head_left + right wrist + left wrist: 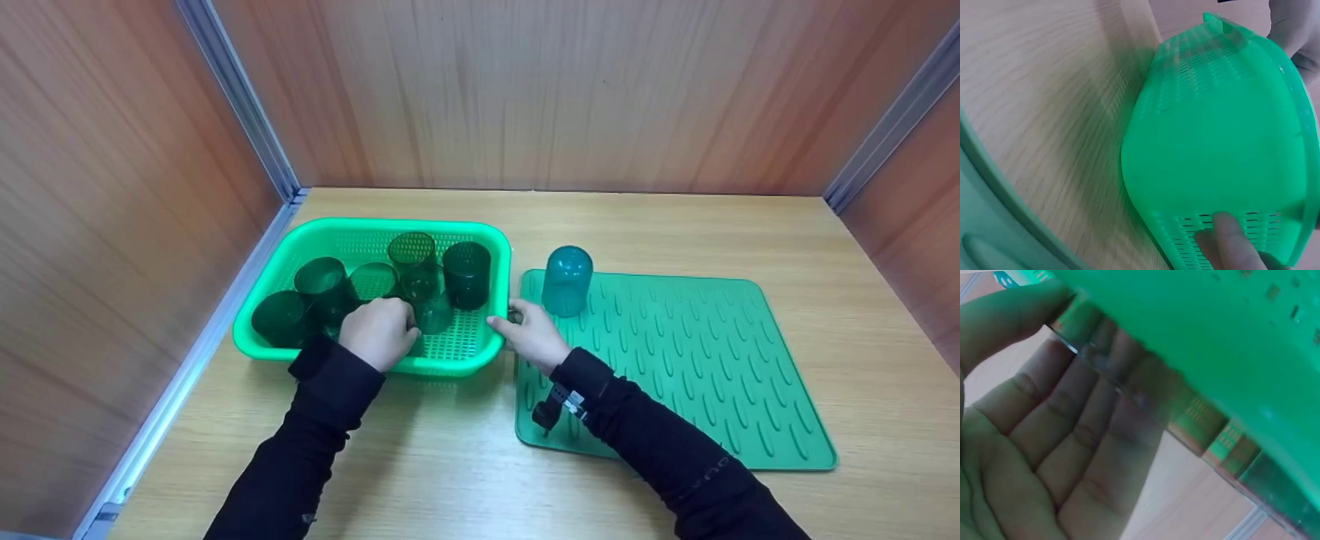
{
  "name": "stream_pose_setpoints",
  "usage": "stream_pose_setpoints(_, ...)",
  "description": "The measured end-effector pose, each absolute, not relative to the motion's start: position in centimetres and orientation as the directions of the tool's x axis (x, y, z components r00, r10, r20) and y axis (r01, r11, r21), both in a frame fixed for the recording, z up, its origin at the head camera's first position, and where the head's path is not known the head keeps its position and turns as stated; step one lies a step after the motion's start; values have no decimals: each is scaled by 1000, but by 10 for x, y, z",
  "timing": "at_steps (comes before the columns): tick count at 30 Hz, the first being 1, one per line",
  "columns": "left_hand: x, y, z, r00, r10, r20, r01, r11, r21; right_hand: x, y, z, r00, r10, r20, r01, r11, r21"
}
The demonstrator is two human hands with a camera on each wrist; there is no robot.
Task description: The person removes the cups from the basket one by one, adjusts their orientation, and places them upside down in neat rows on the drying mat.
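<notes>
A green plastic basket (373, 225) holds several dark, see-through drinking glasses, among them one glass (466, 276) at the right end and one glass (282, 319) at the left. My left hand (379, 334) reaches over the near rim into the basket. In the left wrist view its fingers (1086, 433) show behind the clear wall of a glass (1196, 419), with the thumb on the other side, gripping it. My right hand (536, 336) holds the basket's right rim, thumb on top. In the right wrist view two fingertips touch the slotted side of the basket (1213, 146).
Right of the basket lies a green ridged drying mat (675, 352). A blue glass (568, 281) stands upside down on its far left corner. Wood-grain panels (540, 97) enclose the table (450, 480) at the back and both sides.
</notes>
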State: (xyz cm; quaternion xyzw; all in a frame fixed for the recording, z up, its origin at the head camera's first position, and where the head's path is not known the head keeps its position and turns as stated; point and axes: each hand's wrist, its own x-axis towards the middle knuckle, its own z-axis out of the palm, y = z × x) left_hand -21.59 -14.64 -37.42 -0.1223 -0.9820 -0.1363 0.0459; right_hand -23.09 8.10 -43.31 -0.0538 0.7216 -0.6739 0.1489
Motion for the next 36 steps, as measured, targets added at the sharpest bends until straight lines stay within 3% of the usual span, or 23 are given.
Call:
stream_pose_setpoints(15, -211, -146, -376, -928, 236, 287, 307, 922, 234, -230, 78, -435, -959, -250, -136, 133, 28, -991)
stream_pose_setpoints(24, -200, -141, -363, -875, 235, 423, 382, 872, 306, -230, 80, -435, -959, -250, -136, 128, 47, -991)
stream_pose_setpoints(36, -187, -127, -341, -798, 177, 577, 465, 789, 401, -228, 86, -437, -938, -311, -151, 167, -24, -986)
